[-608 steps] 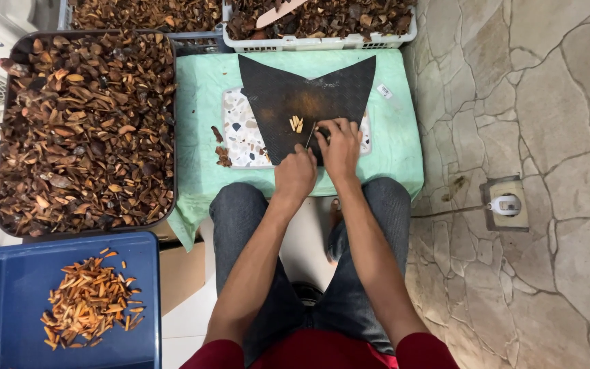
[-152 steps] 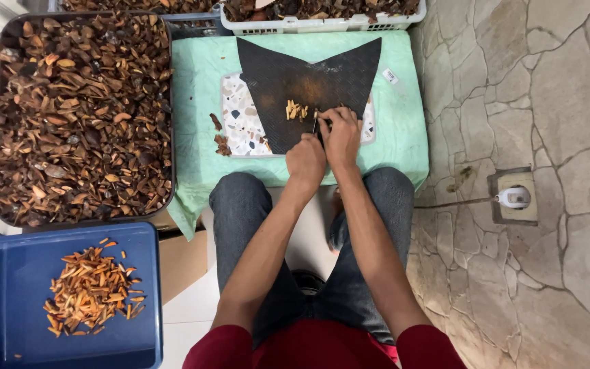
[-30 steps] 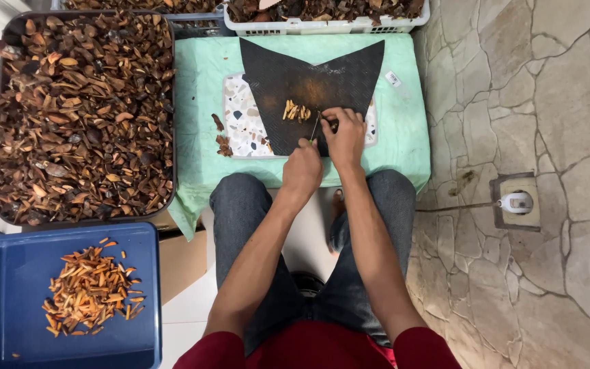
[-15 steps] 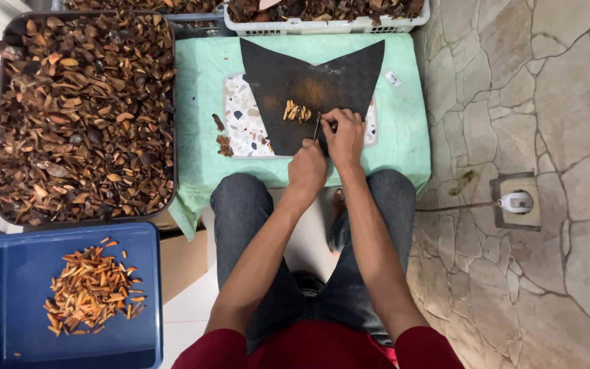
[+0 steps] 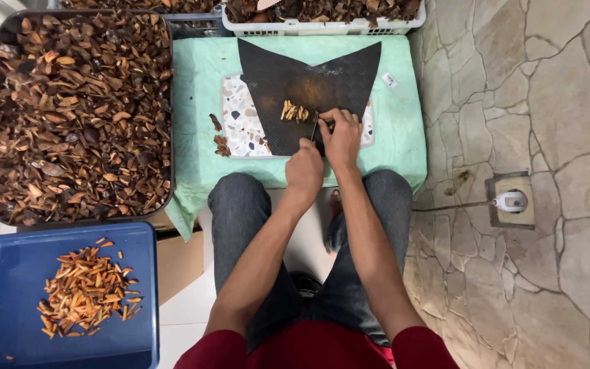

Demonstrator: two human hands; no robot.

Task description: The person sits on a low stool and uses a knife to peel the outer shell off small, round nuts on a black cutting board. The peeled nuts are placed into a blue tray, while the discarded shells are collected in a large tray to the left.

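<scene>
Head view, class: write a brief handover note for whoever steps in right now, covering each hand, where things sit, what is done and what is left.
Left hand: closed, at the near edge of the dark cutting mat.
Right hand: on the mat, gripping a small blade.
Done: pale cut slivers on the mat; orange strips in the blue bin.
Left: the big tray of brown husks is full; brown scraps lie on the green cloth.
</scene>
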